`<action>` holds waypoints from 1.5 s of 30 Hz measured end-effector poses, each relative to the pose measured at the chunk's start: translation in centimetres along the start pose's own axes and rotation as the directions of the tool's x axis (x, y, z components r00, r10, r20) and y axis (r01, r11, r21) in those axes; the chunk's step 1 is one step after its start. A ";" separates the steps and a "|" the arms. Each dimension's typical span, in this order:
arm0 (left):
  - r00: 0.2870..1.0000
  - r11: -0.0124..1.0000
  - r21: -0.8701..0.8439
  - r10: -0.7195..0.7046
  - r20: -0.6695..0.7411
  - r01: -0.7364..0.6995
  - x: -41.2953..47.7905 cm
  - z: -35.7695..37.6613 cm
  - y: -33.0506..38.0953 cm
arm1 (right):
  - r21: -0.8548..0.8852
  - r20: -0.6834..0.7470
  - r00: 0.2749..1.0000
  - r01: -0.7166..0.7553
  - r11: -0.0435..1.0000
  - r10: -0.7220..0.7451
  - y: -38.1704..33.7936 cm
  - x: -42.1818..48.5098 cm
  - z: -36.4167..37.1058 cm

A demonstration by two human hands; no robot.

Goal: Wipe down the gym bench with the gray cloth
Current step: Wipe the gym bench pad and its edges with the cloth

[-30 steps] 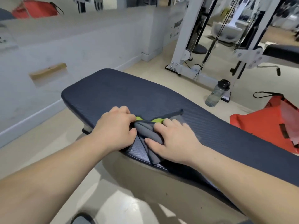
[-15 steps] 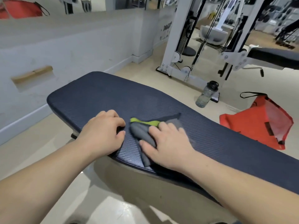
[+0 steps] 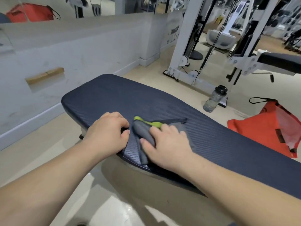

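Observation:
A dark navy padded gym bench [image 3: 114,97] runs from the centre left to the lower right. On its near edge lies a bunched gray cloth [image 3: 143,132] with a lime-green trim. My right hand [image 3: 169,144] presses flat on the cloth, fingers spread over it. My left hand [image 3: 107,134] rests as a loose fist on the bench edge just left of the cloth, with a small gap between them; I cannot tell whether it holds anything.
A clear water bottle [image 3: 215,99] with a black cap stands on the floor beyond the bench. An orange bag [image 3: 267,128] lies to the right. A white cable machine [image 3: 184,46] and another bench [image 3: 280,61] stand behind. A low white wall [image 3: 65,51] runs along the left.
My left hand has let go of the cloth and drawn slightly left. The right hand stays pressed on the cloth, which has shifted a little along the bench.

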State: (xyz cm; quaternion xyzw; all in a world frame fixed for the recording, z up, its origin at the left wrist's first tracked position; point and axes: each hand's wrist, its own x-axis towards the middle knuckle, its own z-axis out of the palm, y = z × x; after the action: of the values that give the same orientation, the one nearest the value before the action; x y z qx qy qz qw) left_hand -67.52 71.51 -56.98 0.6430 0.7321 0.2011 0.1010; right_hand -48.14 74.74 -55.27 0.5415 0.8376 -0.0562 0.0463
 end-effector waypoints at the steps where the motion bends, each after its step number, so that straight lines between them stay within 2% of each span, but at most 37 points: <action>1: 1.000 1.000 -0.006 -0.020 -0.009 0.020 0.0 -0.3 -0.4 | -0.002 -0.007 0.997 0.081 0.997 -0.081 -1.3 -0.2 0.2; 2: 0.999 0.999 -0.016 -0.037 -0.016 0.037 0.0 -0.5 -0.8 | 0.012 -0.009 0.993 0.120 0.993 -0.120 -1.9 0.1 0.0; 4: 0.997 0.996 -0.041 -0.077 -0.028 0.075 0.1 -0.9 -1.8 | 0.043 -0.012 0.996 0.084 0.996 -0.083 -1.4 2.5 -0.2; 7: 0.987 0.987 -0.070 -0.151 -0.055 0.147 0.2 -1.4 -3.7 | 0.056 -0.037 0.990 -0.137 0.989 0.140 1.2 7.7 -0.8; 9: 0.979 0.981 -0.068 -0.187 -0.083 0.181 0.2 -1.5 -5.0 | 0.088 -0.050 0.949 -0.307 0.948 0.312 1.7 10.5 -0.9; 11: 0.968 0.973 -0.067 -0.227 -0.104 0.221 0.0 -1.7 -6.4 | 0.078 -0.064 0.931 -0.354 0.932 0.359 -0.3 11.8 -0.5; 12: 0.961 0.967 -0.073 -0.253 -0.110 0.246 -0.2 -1.9 -7.1 | 0.054 -0.079 0.947 -0.309 0.950 0.312 -2.1 11.7 -0.1; 14: 0.946 0.953 -0.105 -0.297 -0.131 0.285 -0.5 -2.3 -8.6 | 0.011 -0.116 0.987 -0.111 0.994 0.111 -6.5 10.0 0.9; 16: 0.930 0.941 -0.144 -0.328 -0.164 0.306 -0.9 -2.7 -9.6 | -0.020 -0.152 0.982 0.112 0.993 -0.114 -9.8 8.6 1.6; 18: 0.921 0.933 -0.172 -0.345 -0.183 0.315 -1.4 -2.9 -10.4 | -0.004 -0.126 0.968 0.220 0.975 -0.219 -11.2 10.2 0.7; 20: 0.914 0.925 -0.197 -0.360 -0.186 0.324 -1.7 -2.7 -10.9 | 0.050 -0.115 0.977 0.184 0.982 -0.178 -11.7 13.9 0.3; 23: 0.899 0.903 -0.269 -0.391 -0.198 0.334 -1.5 -2.3 -11.5 | 0.121 -0.118 0.989 -0.072 0.990 0.087 -13.1 19.2 0.0; 25: 0.882 0.884 -0.323 -0.416 -0.220 0.337 -1.1 -2.0 -11.7 | 0.130 -0.118 0.981 -0.136 0.982 0.152 -15.8 20.7 0.5; 26: 0.873 0.874 -0.343 -0.432 -0.226 0.344 -0.8 -2.0 -11.9 | 0.126 -0.126 0.986 -0.092 0.988 0.108 -17.5 20.9 0.7; 28: 0.841 0.844 -0.384 -0.483 -0.243 0.374 -0.4 -1.9 -12.1 | 0.096 -0.151 0.983 0.124 0.988 -0.108 -20.4 20.0 1.2; 30: 0.796 0.808 -0.419 -0.545 -0.263 0.414 -0.1 -2.1 -12.5 | 0.062 -0.190 0.919 0.362 0.930 -0.345 -21.2 19.6 1.5; 32: 0.778 0.793 -0.440 -0.566 -0.273 0.422 0.0 -1.9 -13.0 | 0.056 -0.183 0.893 0.427 0.903 -0.411 -20.1 21.1 0.7; 34: 0.787 0.795 -0.434 -0.561 -0.257 0.425 -0.2 -1.6 -13.1 | 0.088 -0.147 0.947 0.301 0.950 -0.286 -17.9 23.8 -0.2; 36: 0.800 0.804 -0.428 -0.544 -0.253 0.412 0.0 -1.5 -12.9 | 0.156 -0.136 0.988 0.096 0.983 -0.075 -15.7 26.1 -0.8; 37: 0.805 0.812 -0.421 -0.535 -0.257 0.405 0.2 -1.5 -12.7 | 0.164 -0.132 0.991 0.046 0.985 -0.024 -15.1 26.3 -0.9; 38: 0.810 0.825 -0.405 -0.520 -0.271 0.395 0.4 -1.6 -12.5 | 0.137 -0.129 0.991 0.058 0.989 -0.040 -14.8 25.9 -0.7; 40: 0.823 0.869 -0.338 -0.468 -0.321 0.362 1.0 -1.8 -11.9 | 0.037 -0.157 0.960 0.241 0.970 -0.233 -14.5 23.4 0.1; 42: 0.835 0.906 -0.281 -0.406 -0.372 0.315 1.8 -1.6 -11.0 | 0.007 -0.223 0.823 0.537 0.844 -0.522 -12.3 20.1 0.8; 43: 0.841 0.918 -0.270 -0.381 -0.384 0.292 2.2 -1.5 -10.5 | -0.005 -0.204 0.759 0.630 0.776 -0.618 -10.5 19.5 0.6; 44: 0.851 0.927 -0.265 -0.355 -0.388 0.266 2.6 -1.3 -9.8 | -0.006 -0.169 0.733 0.668 0.744 -0.659 -8.5 20.0 0.1; 45: 0.866 0.938 -0.253 -0.321 -0.385 0.235 3.0 -0.9 -9.2 | -0.011 -0.152 0.764 0.633 0.774 -0.627 -6.6 21.2 -0.3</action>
State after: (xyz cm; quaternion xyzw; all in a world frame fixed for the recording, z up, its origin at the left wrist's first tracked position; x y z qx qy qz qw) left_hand -76.62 73.41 -59.69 0.4584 0.7982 0.3895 0.0325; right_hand -62.84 91.16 -57.64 0.2323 0.9704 -0.0454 -0.0481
